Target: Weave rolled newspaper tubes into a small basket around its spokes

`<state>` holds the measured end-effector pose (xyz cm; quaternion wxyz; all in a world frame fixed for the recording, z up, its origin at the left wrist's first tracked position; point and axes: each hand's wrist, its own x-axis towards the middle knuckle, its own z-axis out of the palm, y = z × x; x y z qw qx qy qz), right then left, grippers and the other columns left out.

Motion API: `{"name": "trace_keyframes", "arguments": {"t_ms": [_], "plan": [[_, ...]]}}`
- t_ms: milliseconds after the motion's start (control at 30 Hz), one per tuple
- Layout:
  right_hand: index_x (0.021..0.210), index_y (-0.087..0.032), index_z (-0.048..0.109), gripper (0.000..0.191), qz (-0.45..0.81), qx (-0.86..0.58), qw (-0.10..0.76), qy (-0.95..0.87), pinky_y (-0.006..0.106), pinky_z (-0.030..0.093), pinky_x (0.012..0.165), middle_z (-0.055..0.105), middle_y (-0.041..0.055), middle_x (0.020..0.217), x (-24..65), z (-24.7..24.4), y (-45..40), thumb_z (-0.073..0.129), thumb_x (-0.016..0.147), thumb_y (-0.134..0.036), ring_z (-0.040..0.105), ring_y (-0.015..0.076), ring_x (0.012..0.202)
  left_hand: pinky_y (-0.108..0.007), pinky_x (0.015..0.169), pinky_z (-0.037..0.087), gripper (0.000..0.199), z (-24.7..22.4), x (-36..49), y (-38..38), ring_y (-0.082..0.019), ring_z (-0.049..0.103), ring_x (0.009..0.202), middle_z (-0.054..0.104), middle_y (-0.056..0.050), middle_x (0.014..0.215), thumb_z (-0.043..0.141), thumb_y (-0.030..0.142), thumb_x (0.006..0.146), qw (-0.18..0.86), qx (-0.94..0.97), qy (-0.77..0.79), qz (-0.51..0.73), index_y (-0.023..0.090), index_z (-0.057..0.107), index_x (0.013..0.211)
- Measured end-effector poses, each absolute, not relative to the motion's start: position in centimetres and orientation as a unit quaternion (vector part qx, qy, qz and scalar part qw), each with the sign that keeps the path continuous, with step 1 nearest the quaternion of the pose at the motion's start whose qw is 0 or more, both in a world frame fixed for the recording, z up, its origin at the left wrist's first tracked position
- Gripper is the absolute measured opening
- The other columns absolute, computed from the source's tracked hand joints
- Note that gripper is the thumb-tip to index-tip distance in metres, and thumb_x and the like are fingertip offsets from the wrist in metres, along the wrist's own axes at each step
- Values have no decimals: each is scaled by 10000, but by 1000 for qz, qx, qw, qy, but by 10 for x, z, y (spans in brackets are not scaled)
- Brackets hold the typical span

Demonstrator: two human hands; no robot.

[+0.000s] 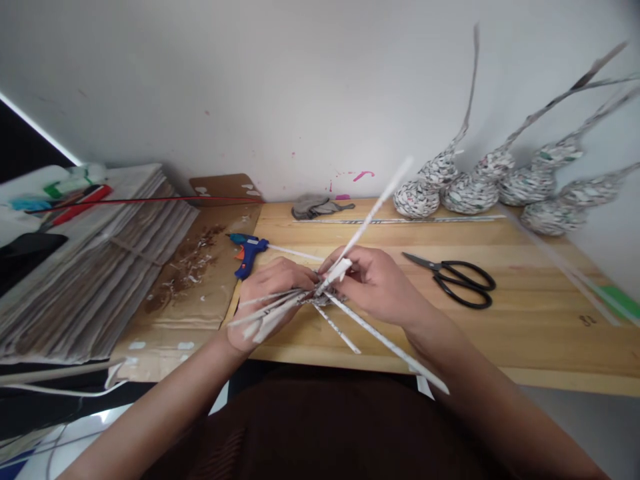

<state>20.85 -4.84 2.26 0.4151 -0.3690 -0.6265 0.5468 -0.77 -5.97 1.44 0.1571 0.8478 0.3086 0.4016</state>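
Observation:
Between my two hands is a small woven piece of rolled paper sticks (323, 298), with several white sticks fanning out from it. My left hand (273, 287) is closed around its left side, where a bundle of sticks lies across the palm. On the other side my right hand (373, 283) pinches the paper sticks near the centre. One long paper stick (377, 210) points up and away, and another slants down to the right under my right wrist. Much of the woven centre is hidden by my fingers.
Black-handled scissors (453, 277) lie to the right, a blue glue gun (247, 253) to the left. Several woven paper gourds (470, 192) stand along the wall. A grey cloth (315, 207) is at the back. Stacked newspapers (100, 260) and cardboard (200, 307) fill the left.

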Motion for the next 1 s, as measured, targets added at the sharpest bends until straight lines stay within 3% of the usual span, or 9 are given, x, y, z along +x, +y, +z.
{"name": "trace_keyframes", "arguments": {"t_ms": [133,433,767,1000], "plan": [[806,-198,674,72,516,-419,411,-623,296,523,669,714,34,759,208,17,-48,655,843,-257,664,172,719,-360,862,538,172,16,-9,-63,-213,672,952,736,-92,1039,567,238,946,125,886,261,362,201,679,1072],[815,-190,669,86,543,-427,388,-610,302,509,732,699,27,790,210,20,-47,639,844,-264,643,169,760,-360,882,544,282,20,-9,-65,-213,675,956,735,-117,1050,401,272,1014,42,907,260,329,186,659,1088],[826,-208,674,93,593,-402,373,-590,344,508,811,705,48,872,211,20,-46,653,830,-298,652,198,850,-349,872,517,165,19,-13,-63,-212,668,973,732,-85,1051,543,239,951,99,888,293,341,208,659,1064],[785,-210,684,51,564,-368,403,-620,307,536,748,737,30,863,209,24,-52,676,831,-232,686,183,838,-297,799,511,115,22,-6,-63,-162,656,843,713,-28,887,699,133,815,143,845,339,388,197,664,904]]}}
